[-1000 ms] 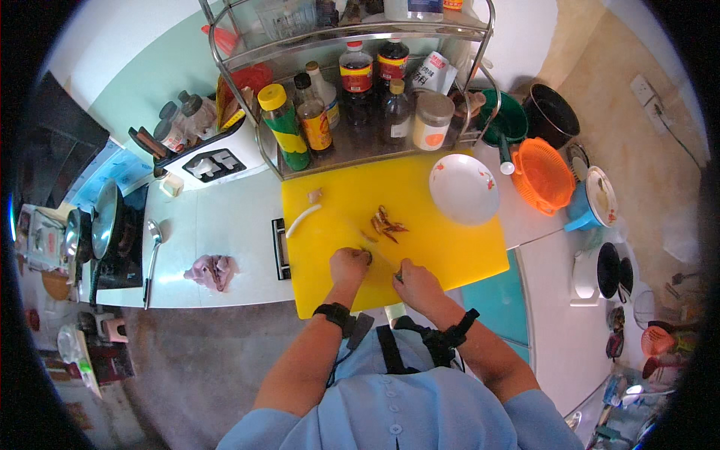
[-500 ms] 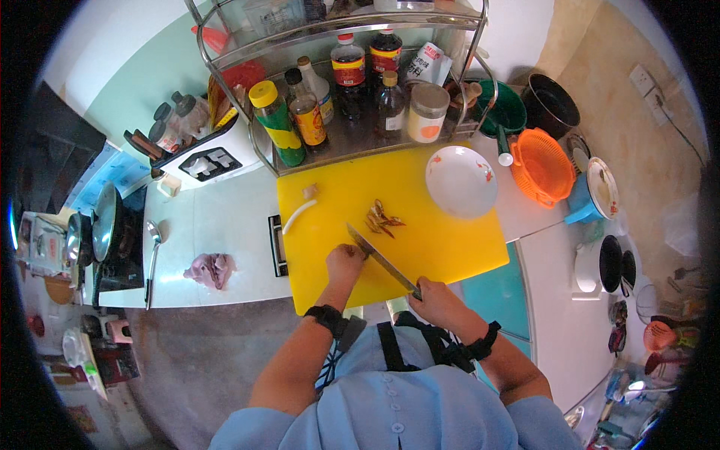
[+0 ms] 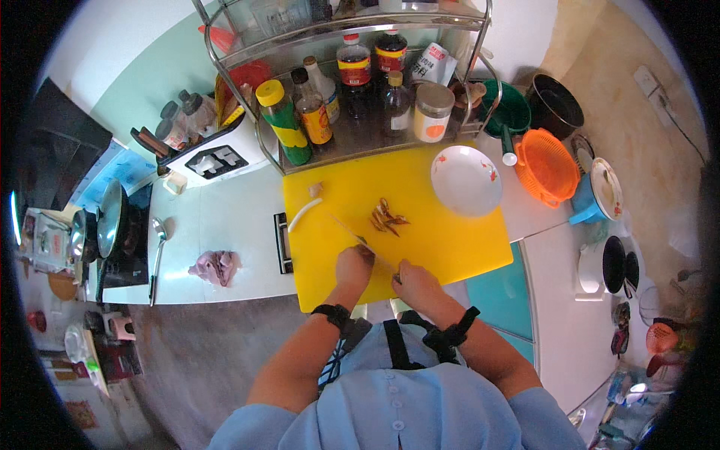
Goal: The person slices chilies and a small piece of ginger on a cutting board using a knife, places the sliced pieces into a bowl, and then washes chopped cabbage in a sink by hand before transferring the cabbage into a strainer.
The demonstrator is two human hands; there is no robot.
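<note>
Over the yellow cutting board (image 3: 465,247), my right hand (image 3: 416,285) is closed round the handle of a kitchen knife (image 3: 383,262). Its blade points away to the left and looks thin and blurred. My left hand (image 3: 354,268) rests on the board beside the blade, fingers curled in; what they hold is hidden, though a small dark bit shows at the fingertips. Beyond the knife lies a little pile of brownish-red strips (image 3: 388,219). A white scallion stalk (image 3: 304,214) and a small pale brown lump (image 3: 316,189) lie at the board's left side.
A white bowl (image 3: 466,180) stands on the board's far right corner. Behind the board is a metal rack (image 3: 352,159) with bottles and jars. An orange basket (image 3: 546,169) stands to the right. Left, on the counter, are raw meat (image 3: 215,268) and a spoon (image 3: 156,259).
My right hand has moved left and slightly away from me, bringing the knife closer to my left hand. The blade is now seen more edge-on. The strips lie as before.
</note>
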